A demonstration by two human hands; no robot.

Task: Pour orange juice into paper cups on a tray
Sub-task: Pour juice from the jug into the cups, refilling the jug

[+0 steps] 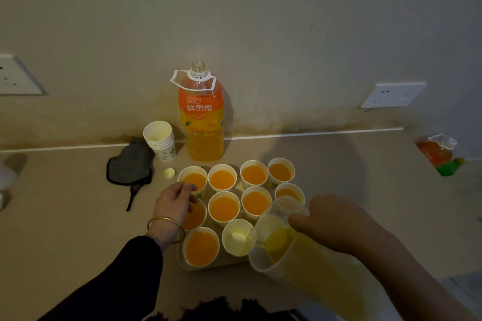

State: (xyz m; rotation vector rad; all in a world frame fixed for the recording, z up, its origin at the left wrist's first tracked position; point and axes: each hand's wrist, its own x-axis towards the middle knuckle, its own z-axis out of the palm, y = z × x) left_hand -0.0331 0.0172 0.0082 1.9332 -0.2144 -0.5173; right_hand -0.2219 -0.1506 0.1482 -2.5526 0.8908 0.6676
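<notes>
The fingers (300, 220) of the right hand (336, 221) are wrapped round a clear pitcher (273, 247), part full of orange juice and tilted, its mouth just beside the one empty cup (237, 238) near the tray's front edge. The left hand (173, 204) hangs over the tray's left side with fingers (186, 187) loosely curled above a filled cup (197, 217); whether they touch it cannot be told. The tray (221, 267) sits on the counter (65, 216) with nine filled cups visible; behind it stands an uncapped juice bottle (202, 122), and off its far-left corner a stack of cups (160, 141), a cap (169, 173) and a dark cloth (130, 164).
</notes>
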